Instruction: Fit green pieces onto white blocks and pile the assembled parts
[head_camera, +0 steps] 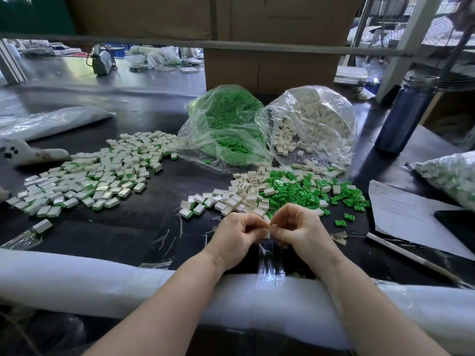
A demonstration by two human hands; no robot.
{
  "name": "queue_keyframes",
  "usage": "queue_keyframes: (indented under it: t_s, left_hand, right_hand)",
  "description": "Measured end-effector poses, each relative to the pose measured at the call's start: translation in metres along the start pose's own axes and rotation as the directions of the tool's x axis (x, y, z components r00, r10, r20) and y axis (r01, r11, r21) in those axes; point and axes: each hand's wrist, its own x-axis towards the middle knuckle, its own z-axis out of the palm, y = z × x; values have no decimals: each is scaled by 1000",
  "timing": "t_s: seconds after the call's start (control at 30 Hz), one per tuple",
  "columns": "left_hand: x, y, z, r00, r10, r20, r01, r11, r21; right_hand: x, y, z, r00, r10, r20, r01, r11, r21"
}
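Where both hands meet – left hand (235, 233), right hand (299, 231) – the pinched piece is hidden.

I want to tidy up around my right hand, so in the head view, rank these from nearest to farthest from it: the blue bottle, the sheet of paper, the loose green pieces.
From the right hand:
1. Loose green pieces, just beyond the fingers.
2. Sheet of paper, to the right.
3. Blue bottle, far back right.
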Motion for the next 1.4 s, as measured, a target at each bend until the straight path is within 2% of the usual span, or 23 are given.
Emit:
queue_keyframes:
  t_s: [0.1, 0.27, 0.4, 0.6, 0.83, 0.97, 1.1, 1.27, 1.4]
  left_hand:
    - [-1, 1, 0, 1000, 14, 8, -14, 998, 62]
    - [0, 4, 1, 998, 47, -51, -48, 999, -24]
    - [-1, 4, 3, 998, 59, -24, -60, 997, -38]
    - [1, 2, 1, 994, 47, -97, -47, 999, -2]
    - [0, 3, -1, 999, 21, -31, -21, 999, -24]
    - [0, 0, 0, 1000, 10, 8, -10, 999, 50]
    - [0, 1, 0, 1000, 8, -2, -8, 1000, 14]
    - [-1, 5, 2, 999, 28, -39, -28, 1000, 1]
    - [-2, 6, 2, 997, 20, -71, -20, 1000, -8]
  right_hand:
    - [0, 0, 0, 1000, 1, 11, -1, 1000, -1]
    - [3, 1, 0, 998, 16, -66, -10, 996, 87]
    - [4, 3, -1, 994, 59, -89, -46, 990, 136]
    - [2, 1, -2, 996, 82, -47, -67, 964, 258]
    - [2, 2, 1, 992, 108, -58, -98, 984, 151]
    - [1, 2, 1, 995, 101, -10, -100, 993, 68]
    - [2, 3, 1, 995, 95, -26, -92, 991, 99]
    - [2, 2, 0, 995, 64, -80, -45, 972, 231]
    - [1, 2, -1, 998, 23, -58, -11, 979, 203]
